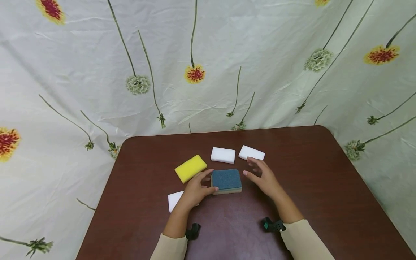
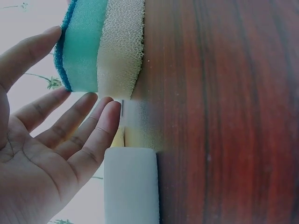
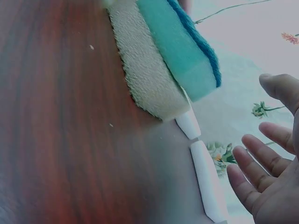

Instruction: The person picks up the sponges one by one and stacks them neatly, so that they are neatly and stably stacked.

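A sponge with a blue scouring top and green foam (image 1: 226, 178) lies flat on a cream, porous sponge (image 2: 122, 51), the two stacked on the table. My left hand (image 1: 196, 188) is at the stack's left end, its thumb tip at the blue layer's edge and its fingertips along the side, fingers loosely extended. To the right of the stack, my right hand (image 1: 264, 178) hovers apart from it with fingers spread and nothing held. In the head view its fingertips overlap the near edge of a white sponge block (image 1: 252, 152).
A second white block (image 1: 222, 155) lies behind the stack, and a yellow sponge (image 1: 190, 168) behind my left hand. Another white block (image 1: 174, 200) is partly hidden under the left forearm. The brown table (image 1: 325, 202) meets a flowered cloth (image 1: 260, 54) at the back.
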Motion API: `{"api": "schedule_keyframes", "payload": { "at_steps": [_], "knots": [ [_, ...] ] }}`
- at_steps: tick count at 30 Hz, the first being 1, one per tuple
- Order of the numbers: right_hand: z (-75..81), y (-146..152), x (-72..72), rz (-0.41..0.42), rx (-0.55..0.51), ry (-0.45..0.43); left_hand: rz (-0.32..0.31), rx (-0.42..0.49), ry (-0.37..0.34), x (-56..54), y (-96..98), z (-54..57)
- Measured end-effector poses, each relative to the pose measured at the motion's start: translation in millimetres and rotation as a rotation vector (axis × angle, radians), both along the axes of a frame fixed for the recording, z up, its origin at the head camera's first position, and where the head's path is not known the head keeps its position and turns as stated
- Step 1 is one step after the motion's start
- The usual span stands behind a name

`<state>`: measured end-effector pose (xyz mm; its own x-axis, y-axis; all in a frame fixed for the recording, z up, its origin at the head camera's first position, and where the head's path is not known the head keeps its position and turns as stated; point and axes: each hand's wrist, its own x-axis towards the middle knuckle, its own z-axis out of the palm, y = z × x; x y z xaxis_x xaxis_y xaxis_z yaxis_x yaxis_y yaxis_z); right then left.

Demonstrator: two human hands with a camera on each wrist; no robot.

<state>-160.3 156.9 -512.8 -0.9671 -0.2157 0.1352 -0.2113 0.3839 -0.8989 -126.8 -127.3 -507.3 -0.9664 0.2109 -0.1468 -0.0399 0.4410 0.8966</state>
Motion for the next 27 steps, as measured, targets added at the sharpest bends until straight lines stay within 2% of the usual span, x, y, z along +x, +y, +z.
{"api": "schedule_keyframes", "payload": {
  "at_steps": [6, 14, 21, 27],
  "knots": [
    [4.4, 9, -9.9, -0.067, 0.001, -0.008, -0.001, 0.0, 0.005, 0.1, 0.3, 0.3],
    [0.1, 21, -24.0, -0.138, -0.011, -0.009, -0.003, 0.002, 0.005, 0.3, 0.5, 1.6],
    [-3.7, 29, -30.9, -0.18, 0.032, -0.014, -0.001, -0.003, 0.015, 1.2, 1.0, 1.9],
    [-4.6, 35, -34.4, -0.209, 0.094, -0.07, -0.003, -0.008, 0.013, 1.4, 1.4, 2.0]
  ]
}}
